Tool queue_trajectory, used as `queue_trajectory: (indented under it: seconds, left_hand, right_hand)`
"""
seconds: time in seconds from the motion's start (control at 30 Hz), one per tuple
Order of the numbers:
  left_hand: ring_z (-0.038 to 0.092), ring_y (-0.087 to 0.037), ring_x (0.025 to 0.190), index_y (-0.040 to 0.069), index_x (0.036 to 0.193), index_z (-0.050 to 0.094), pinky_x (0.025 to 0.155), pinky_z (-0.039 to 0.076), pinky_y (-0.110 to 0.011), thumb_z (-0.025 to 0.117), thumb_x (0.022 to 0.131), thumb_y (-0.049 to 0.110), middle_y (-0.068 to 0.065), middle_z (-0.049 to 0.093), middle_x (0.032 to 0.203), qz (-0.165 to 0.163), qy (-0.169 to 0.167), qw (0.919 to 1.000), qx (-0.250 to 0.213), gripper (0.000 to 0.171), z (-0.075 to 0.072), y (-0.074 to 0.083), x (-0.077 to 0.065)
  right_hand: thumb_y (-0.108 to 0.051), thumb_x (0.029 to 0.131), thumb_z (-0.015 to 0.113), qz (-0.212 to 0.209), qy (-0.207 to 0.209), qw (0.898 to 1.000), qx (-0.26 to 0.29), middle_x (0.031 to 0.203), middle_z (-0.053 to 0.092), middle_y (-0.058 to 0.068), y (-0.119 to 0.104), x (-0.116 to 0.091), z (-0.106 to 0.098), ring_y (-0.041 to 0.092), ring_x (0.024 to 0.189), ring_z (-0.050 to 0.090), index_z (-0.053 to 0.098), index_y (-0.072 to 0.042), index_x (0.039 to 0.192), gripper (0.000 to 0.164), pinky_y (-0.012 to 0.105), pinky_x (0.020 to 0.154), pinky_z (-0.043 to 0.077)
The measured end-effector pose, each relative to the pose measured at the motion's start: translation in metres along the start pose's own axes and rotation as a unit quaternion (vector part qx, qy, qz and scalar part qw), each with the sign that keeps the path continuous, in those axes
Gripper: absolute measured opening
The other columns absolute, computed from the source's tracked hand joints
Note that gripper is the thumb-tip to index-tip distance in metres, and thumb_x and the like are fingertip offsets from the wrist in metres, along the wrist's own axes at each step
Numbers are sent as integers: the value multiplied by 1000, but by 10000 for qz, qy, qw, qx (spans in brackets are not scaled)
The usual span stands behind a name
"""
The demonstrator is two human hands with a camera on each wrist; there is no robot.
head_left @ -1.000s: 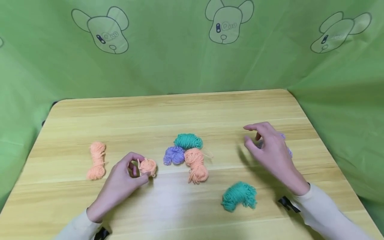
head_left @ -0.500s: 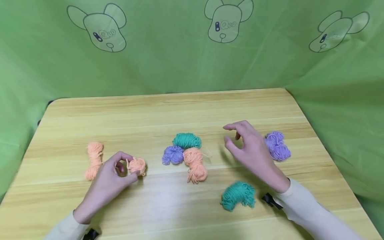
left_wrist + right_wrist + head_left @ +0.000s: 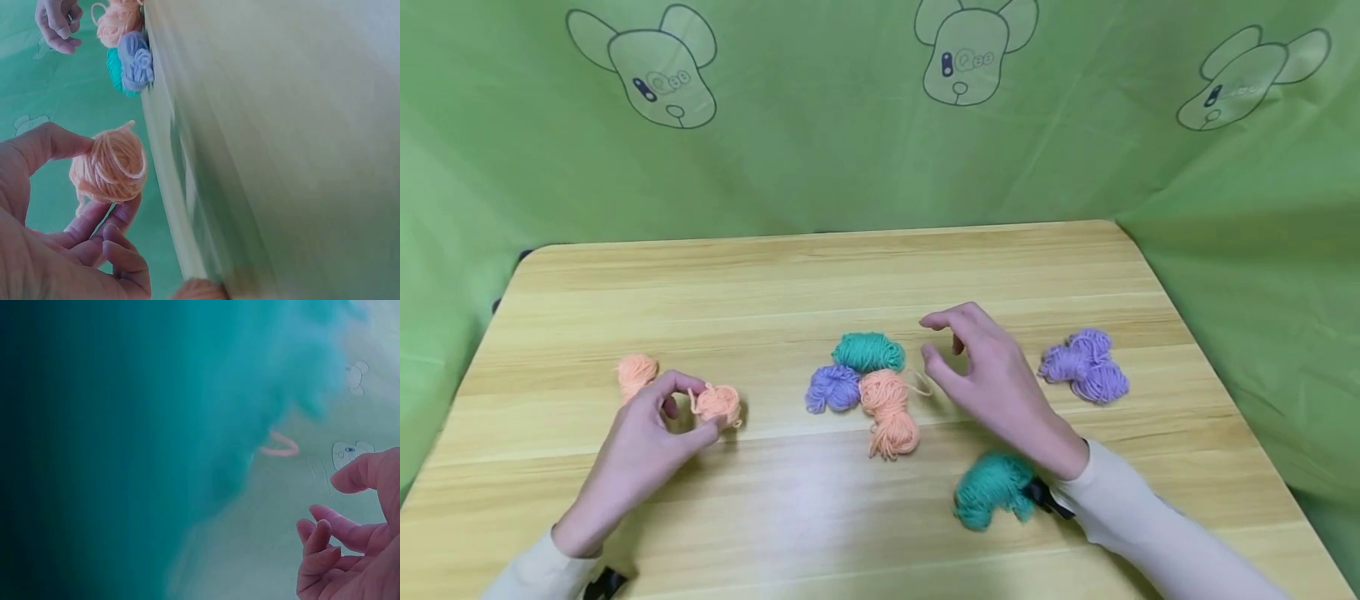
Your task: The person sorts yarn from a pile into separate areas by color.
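My left hand (image 3: 638, 450) pinches a small peach skein of yarn (image 3: 718, 404) between thumb and fingers. The left wrist view shows this peach yarn (image 3: 112, 165) end-on, with a loose strand hanging from it. Behind that hand lies another peach skein (image 3: 637, 373), partly covered by it. Over the right-centre of the table, my right hand (image 3: 992, 379) holds nothing, its thumb and fingers apart and loosely bent. Nearest to its fingertips is a cluster of a teal skein (image 3: 868, 352), a purple skein (image 3: 833, 388) and a peach skein (image 3: 889, 414).
A curved teal skein (image 3: 992, 490) lies by the right sleeve and fills much of the right wrist view. Purple yarn (image 3: 1086, 367) rests at the table's right side. A green printed curtain (image 3: 820, 150) surrounds the wooden table (image 3: 760, 287) at back and sides.
My left hand has carried the peach skein leftward, towards the other peach skein. My right hand has moved left, away from the purple yarn, which is now uncovered.
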State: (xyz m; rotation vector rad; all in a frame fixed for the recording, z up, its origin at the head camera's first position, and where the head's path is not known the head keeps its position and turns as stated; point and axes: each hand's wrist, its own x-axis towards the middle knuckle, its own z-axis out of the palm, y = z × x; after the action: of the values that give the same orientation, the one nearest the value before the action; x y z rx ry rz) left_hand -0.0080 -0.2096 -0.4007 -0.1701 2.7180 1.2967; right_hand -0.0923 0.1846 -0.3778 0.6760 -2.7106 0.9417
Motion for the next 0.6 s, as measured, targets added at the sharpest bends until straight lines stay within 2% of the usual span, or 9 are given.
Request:
queue_trajectory:
  seconds: [0.23,0.47,0.6]
  left_hand:
    - [47,-23,77,7,127,69,58,41,-32,90,88,20,-11,53,96,115,245,9995,182,46,-8,-5,3]
    - [45,-29,94,5,131,68,68,40,-39,89,89,23,-15,54,105,-122,349,9986,380,51,-16,-14,6]
    - [45,-29,95,5,128,70,68,38,-39,90,87,21,-16,57,101,-96,549,9974,460,48,-18,-16,5]
  right_hand:
    - [-17,98,78,-188,-223,9994,172,113,67,-2,-8,4,12,15,83,55,73,-9,130,34,31,58,46]
    - [-21,96,81,-331,-458,9981,249,116,71,3,-19,11,20,22,87,59,73,-9,130,37,34,66,50]
    - [-21,95,83,-429,-564,9972,250,114,70,5,-26,14,25,25,89,58,73,-7,131,40,35,69,50]
